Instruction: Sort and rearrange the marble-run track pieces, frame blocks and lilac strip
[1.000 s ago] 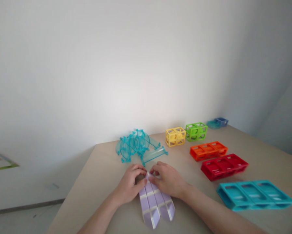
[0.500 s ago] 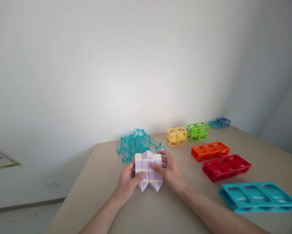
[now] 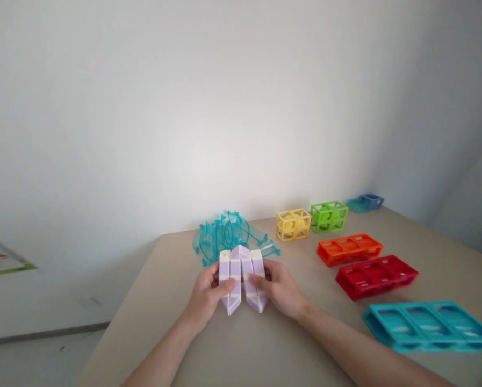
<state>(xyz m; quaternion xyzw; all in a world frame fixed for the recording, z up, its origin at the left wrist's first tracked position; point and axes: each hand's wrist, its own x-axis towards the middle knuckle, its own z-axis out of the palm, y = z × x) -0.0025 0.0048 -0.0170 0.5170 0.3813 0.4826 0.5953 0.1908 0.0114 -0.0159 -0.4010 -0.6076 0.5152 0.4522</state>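
Observation:
A purple and white folding block toy (image 3: 235, 269) is held above the table between my two hands. It is made of jointed segments with pointed lower ends, and a narrow gap runs up its middle below the peaked top. My left hand (image 3: 208, 293) is closed on its left side, thumb across the front. On the right side, my right hand (image 3: 279, 285) grips it, the thumb pressed on the front and the fingers partly hidden behind.
On the table (image 3: 144, 301), clear teal pieces (image 3: 224, 234) lie behind the toy. Rightward stand yellow (image 3: 293, 224), green (image 3: 328, 216), orange (image 3: 349, 249), red (image 3: 376, 277) and turquoise (image 3: 428, 326) frames. A blue container (image 3: 372, 201) is at the back right, by the wall.
The toy's two lower halves have spread apart, opening a gap in the middle. My right hand's fingers have shifted lower along its right side. The view has moved slightly.

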